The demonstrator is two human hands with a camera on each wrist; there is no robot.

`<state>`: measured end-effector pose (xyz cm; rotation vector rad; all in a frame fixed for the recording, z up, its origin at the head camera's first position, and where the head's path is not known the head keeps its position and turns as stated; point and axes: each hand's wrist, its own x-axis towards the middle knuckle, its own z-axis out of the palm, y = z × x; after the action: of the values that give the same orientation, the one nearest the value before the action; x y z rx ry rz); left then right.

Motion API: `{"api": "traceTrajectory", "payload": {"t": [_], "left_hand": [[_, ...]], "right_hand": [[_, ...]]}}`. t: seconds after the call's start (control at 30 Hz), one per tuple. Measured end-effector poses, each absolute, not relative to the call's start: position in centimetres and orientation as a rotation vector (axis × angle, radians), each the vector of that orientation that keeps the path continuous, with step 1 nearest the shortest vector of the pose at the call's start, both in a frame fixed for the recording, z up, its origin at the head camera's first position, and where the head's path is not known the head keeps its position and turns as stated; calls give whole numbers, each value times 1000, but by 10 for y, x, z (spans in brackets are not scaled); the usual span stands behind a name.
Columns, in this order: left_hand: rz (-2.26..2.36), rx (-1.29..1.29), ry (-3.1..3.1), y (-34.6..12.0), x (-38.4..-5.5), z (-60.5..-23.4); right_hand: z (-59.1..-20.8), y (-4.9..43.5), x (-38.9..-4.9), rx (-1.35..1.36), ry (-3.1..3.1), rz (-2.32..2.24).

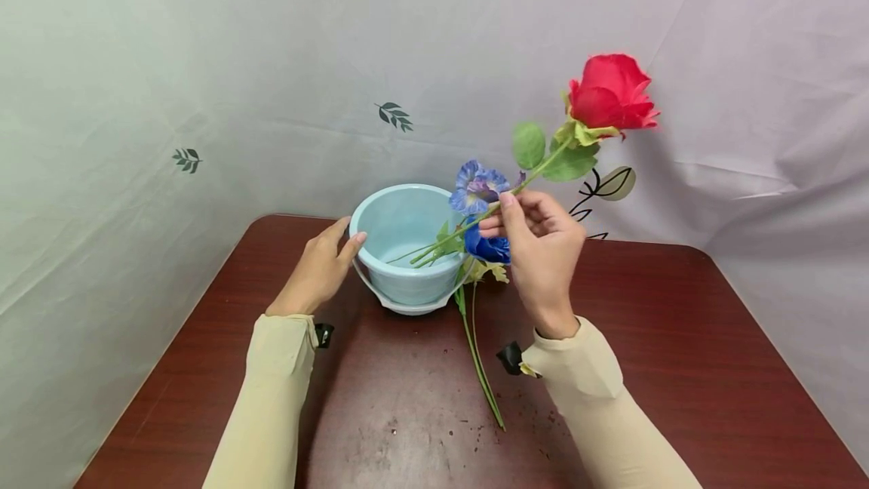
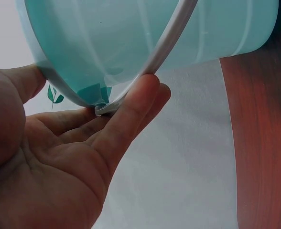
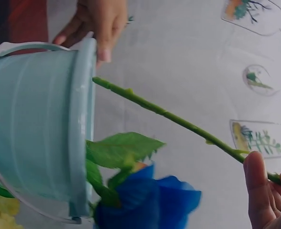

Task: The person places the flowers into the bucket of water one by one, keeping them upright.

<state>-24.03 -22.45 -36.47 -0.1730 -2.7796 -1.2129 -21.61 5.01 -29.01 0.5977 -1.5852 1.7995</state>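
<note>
My right hand (image 1: 546, 255) pinches the green stem of a red rose (image 1: 611, 93) between thumb and fingers. The bloom points up and right; the cut end of the stem (image 3: 150, 105) slants down toward the mouth of a light blue bucket (image 1: 414, 293). At the bucket's left side, my left hand (image 1: 319, 262) holds the rim, thumb over the edge and fingers outside by the white handle (image 2: 167, 40). A blue rose (image 3: 150, 200) leans over the bucket's right rim, its leaves at the opening. Beside it in the head view is a pale blue-purple flower (image 1: 477, 187).
A yellowish flower (image 1: 485, 270) lies on the dark red table (image 1: 380, 398) right of the bucket, its stems (image 1: 478, 361) stretching toward me. Small dark bits are scattered near the stem ends. A pale cloth with leaf prints (image 1: 271, 96) hangs behind the table.
</note>
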Motion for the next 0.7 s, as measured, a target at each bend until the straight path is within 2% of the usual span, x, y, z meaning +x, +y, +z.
{"api": "traceTrajectory", "payload": {"t": [0.7], "left_hand": [[-1228,-156,-2787,-225,-240,-365]], "right_hand": [[-321,25,-213,623,-1777,1748]]}}
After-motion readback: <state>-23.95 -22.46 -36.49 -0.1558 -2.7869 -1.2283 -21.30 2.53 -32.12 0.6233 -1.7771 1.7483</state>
